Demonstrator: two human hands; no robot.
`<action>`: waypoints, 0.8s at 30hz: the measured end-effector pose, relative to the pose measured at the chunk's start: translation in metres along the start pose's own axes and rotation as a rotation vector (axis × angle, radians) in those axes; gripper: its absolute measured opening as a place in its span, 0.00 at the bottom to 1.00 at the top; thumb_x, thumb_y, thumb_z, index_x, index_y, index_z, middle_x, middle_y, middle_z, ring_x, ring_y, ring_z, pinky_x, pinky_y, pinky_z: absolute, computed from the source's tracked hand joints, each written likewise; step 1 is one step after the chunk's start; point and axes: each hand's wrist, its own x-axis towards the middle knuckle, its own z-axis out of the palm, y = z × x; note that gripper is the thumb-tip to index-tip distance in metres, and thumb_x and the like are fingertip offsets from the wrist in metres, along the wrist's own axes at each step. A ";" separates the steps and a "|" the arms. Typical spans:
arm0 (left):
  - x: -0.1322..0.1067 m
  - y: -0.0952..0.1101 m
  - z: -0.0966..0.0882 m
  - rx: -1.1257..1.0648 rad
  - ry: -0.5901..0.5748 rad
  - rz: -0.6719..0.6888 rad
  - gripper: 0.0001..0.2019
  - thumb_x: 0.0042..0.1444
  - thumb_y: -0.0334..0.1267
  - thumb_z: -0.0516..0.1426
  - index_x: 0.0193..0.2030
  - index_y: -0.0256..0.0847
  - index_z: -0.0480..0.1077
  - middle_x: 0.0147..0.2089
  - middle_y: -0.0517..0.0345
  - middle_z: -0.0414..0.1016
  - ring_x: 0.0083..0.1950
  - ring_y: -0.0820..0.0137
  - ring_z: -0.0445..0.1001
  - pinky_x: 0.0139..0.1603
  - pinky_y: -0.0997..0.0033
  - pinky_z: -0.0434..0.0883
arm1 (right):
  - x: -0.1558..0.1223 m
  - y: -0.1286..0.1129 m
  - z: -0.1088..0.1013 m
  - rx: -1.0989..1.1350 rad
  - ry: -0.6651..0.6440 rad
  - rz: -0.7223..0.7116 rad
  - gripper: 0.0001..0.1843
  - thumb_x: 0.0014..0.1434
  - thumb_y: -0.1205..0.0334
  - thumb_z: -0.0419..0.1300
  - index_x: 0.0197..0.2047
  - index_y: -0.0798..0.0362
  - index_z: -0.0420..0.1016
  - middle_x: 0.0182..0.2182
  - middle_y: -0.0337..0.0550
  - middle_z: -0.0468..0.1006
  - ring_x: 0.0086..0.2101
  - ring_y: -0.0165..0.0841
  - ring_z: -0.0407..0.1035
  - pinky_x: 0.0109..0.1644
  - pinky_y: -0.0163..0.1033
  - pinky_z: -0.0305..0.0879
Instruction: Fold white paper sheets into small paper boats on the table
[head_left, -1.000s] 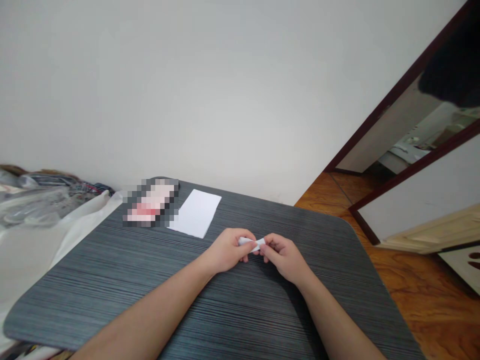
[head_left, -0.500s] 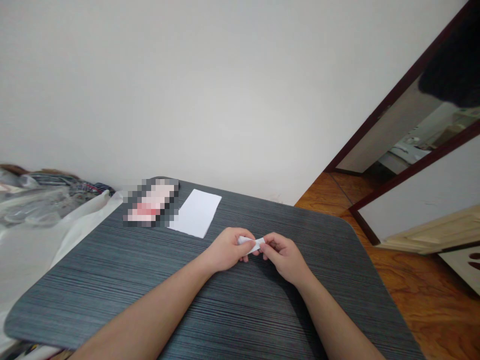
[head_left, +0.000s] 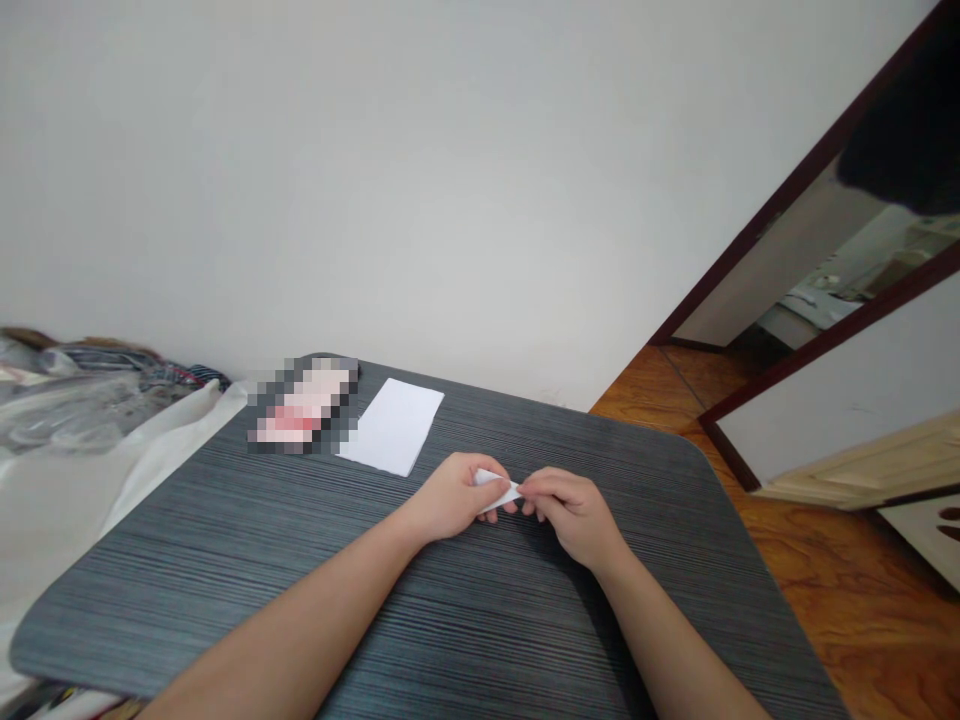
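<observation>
A small piece of folded white paper (head_left: 492, 484) is held just over the dark table (head_left: 480, 620). My left hand (head_left: 454, 497) is closed on its left part, thumb on top and fingers beneath. At the paper's right tip, my right hand (head_left: 571, 510) pinches with thumb and forefinger, its other fingers curled below. Part of the paper is hidden by the left thumb. Beyond my left hand lies a flat white sheet of paper (head_left: 394, 425), apart from both hands.
Left of the sheet lies a blurred-out pinkish object with dark edges (head_left: 306, 405). Plastic-wrapped goods (head_left: 82, 400) crowd the table's left side. A pale wall (head_left: 480, 200) rises behind. Wooden floor (head_left: 847, 570) and a doorway (head_left: 787, 250) are at the right.
My right thumb and forefinger have closed together on the paper's right end, which now narrows to a point instead of a wider flared edge. My left hand has barely moved.
</observation>
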 end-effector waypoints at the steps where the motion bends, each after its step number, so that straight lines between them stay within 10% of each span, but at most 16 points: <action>1: 0.000 0.000 0.000 -0.002 -0.004 -0.002 0.10 0.53 0.39 0.53 0.34 0.33 0.70 0.30 0.50 0.76 0.25 0.74 0.70 0.26 0.76 0.66 | 0.000 0.000 0.000 -0.014 -0.003 -0.010 0.11 0.60 0.68 0.53 0.36 0.51 0.77 0.28 0.43 0.74 0.26 0.29 0.68 0.27 0.34 0.64; 15: 0.003 -0.011 0.001 0.010 0.040 0.024 0.12 0.52 0.42 0.55 0.34 0.34 0.71 0.29 0.53 0.76 0.25 0.75 0.69 0.25 0.77 0.65 | 0.000 -0.009 0.001 -0.024 0.001 0.186 0.11 0.61 0.62 0.51 0.43 0.53 0.73 0.25 0.41 0.75 0.25 0.30 0.68 0.29 0.35 0.64; 24: 0.000 -0.006 0.001 0.120 0.027 0.071 0.10 0.51 0.40 0.54 0.32 0.34 0.72 0.26 0.56 0.74 0.24 0.75 0.68 0.24 0.78 0.63 | 0.004 -0.019 0.004 -0.120 -0.104 0.301 0.12 0.60 0.63 0.52 0.27 0.55 0.72 0.21 0.38 0.73 0.21 0.26 0.65 0.26 0.31 0.60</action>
